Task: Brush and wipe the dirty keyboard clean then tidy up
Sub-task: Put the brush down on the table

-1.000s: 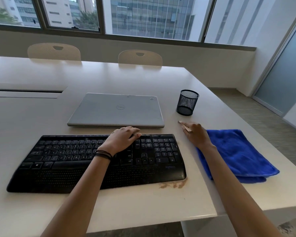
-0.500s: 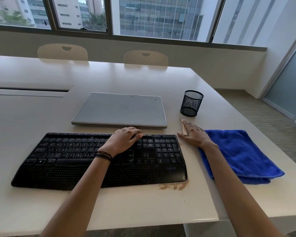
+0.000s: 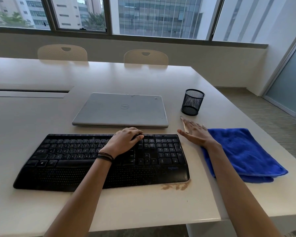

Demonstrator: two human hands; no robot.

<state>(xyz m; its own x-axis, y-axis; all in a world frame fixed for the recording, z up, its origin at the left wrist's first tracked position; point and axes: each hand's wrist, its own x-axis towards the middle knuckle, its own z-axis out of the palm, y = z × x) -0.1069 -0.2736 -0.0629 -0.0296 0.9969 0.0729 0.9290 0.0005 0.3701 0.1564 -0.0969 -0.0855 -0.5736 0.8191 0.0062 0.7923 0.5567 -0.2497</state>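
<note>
At the right end of the keyboard (image 3: 72, 159), the right hand (image 3: 196, 134) lies flat over the slim brush (image 3: 183, 121), grip apart, nothing pinched. The left hand (image 3: 125, 141) rests on the rear key rows with fingers curled; whether that grip clamps the rear edge cannot be determined. Hazards:
- The brush may skid toward the mesh cup (image 3: 192, 102) under flat fingers.
- The right forearm, lying across the blue cloth (image 3: 243, 151), may drag it toward the surface (image 3: 143, 211) edge.
- The brown residue (image 3: 176, 186) may smear.

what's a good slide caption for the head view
Left hand rests on the black plastic keyboard; right hand spread open beside the folded blue cloth.
</note>
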